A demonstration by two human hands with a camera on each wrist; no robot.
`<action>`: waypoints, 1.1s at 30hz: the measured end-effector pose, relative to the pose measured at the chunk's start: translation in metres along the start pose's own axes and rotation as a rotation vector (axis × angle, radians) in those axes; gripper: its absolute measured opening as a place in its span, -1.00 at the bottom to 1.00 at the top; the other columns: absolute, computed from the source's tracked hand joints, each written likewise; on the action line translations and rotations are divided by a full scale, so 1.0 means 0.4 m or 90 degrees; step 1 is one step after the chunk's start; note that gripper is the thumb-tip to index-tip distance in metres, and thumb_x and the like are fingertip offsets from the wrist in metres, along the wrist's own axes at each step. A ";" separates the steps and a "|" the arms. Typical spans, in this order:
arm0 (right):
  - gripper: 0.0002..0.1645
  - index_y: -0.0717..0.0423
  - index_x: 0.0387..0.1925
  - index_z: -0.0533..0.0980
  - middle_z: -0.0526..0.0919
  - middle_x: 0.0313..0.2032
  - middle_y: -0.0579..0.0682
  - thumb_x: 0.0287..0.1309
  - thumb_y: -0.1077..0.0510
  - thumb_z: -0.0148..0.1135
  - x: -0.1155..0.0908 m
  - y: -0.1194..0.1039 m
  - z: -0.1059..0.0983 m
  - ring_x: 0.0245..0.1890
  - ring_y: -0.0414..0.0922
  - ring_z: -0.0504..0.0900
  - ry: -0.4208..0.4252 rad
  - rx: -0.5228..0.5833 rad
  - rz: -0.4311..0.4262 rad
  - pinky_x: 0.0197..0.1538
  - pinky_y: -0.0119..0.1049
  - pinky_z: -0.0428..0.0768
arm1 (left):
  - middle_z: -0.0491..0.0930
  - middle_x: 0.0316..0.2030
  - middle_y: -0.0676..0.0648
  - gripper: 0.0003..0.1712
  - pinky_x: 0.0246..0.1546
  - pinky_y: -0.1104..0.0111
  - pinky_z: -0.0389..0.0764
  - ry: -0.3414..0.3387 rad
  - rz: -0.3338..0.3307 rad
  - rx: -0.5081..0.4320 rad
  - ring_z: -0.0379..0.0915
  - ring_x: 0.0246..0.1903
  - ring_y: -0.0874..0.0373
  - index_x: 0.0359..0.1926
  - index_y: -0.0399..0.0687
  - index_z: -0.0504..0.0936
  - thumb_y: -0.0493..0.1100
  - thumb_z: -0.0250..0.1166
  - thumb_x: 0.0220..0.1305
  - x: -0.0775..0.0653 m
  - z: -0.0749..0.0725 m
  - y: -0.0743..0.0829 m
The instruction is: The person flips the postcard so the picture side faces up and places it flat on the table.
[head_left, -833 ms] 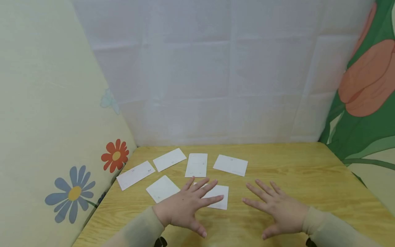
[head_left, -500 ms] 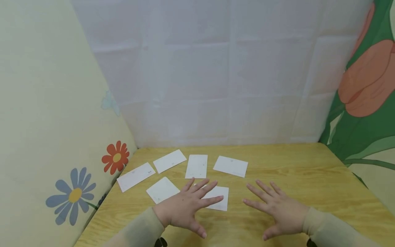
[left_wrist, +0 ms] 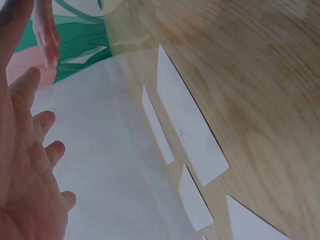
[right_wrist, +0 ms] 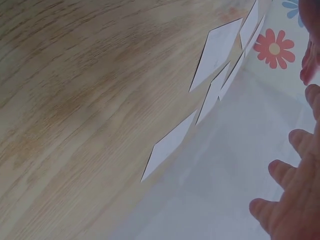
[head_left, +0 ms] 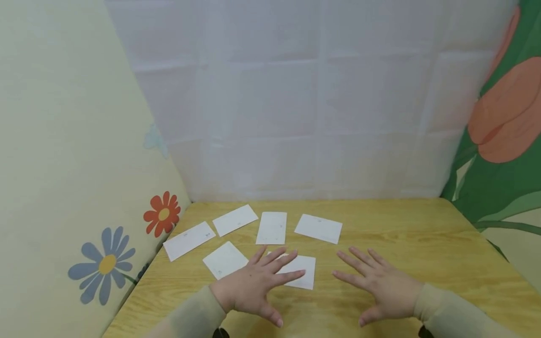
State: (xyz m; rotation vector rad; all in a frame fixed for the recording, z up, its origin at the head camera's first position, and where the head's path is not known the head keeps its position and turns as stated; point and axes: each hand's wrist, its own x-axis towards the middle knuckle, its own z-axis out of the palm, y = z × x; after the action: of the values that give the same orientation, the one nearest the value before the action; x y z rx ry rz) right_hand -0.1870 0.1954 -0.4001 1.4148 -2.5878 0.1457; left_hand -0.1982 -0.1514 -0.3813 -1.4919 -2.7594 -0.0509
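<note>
My left hand [head_left: 258,286] hovers palm down with its fingers spread, partly covering a white card [head_left: 307,280] in the head view. The left wrist view shows this hand holding nothing, raised off the wooden table [left_wrist: 265,100]. To the right, my other hand [head_left: 380,288] is likewise spread over bare wood, its fingers pointing forward and inward. A squarish white card [head_left: 224,259] lies just left of the left hand. Farther back is a loose row of white cards: the leftmost [head_left: 189,241], a slanted one [head_left: 235,220], an upright one [head_left: 272,228] and the rightmost [head_left: 319,228].
A creased white cloth [head_left: 270,103] hangs behind the table's back edge. On the left stands a pale wall with a red flower [head_left: 163,214] and a blue flower [head_left: 107,264]. A tulip-patterned panel [head_left: 507,112] borders the right side. Small faint marks on the cards are unreadable.
Both hands keep the same spread pose. The head view has shifted slightly, so the cards and walls appear a little farther right. No card has moved on the table.
</note>
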 end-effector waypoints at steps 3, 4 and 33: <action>0.20 -0.22 0.49 0.04 -0.05 0.49 0.07 -0.14 -0.46 0.30 0.009 -0.001 -0.001 0.37 0.22 0.12 0.003 -0.015 -0.008 0.19 0.28 0.28 | -0.11 0.50 0.00 0.16 0.31 -0.21 -0.11 0.002 -0.008 -0.006 -0.25 0.46 -0.06 0.49 0.36 0.03 0.51 0.27 -0.10 -0.003 0.009 -0.006; 0.20 -0.22 0.49 0.04 -0.02 0.48 0.07 -0.13 -0.46 0.30 0.012 -0.001 0.000 0.37 0.20 0.14 0.004 -0.020 -0.009 0.18 0.25 0.31 | -0.09 0.50 0.00 0.15 0.31 -0.20 -0.12 0.002 -0.011 -0.008 -0.22 0.46 -0.06 0.49 0.35 0.04 0.50 0.28 -0.10 -0.004 0.013 -0.008; -0.05 -0.01 0.38 0.27 0.32 0.32 0.09 0.03 -0.29 0.32 0.130 0.024 0.108 0.30 0.10 0.30 -0.041 0.165 0.164 0.30 0.16 0.20 | 0.27 0.33 -0.20 -0.10 0.22 -0.15 0.19 0.016 -0.238 -0.225 0.15 0.30 -0.20 0.32 -0.20 0.37 0.25 0.34 0.11 -0.006 0.123 -0.069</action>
State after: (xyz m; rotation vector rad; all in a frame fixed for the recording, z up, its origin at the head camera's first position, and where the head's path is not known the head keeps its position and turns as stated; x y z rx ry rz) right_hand -0.2275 0.1500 -0.4313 1.1664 -2.8810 0.4954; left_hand -0.2194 -0.1669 -0.4314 -0.9798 -3.0841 -0.5790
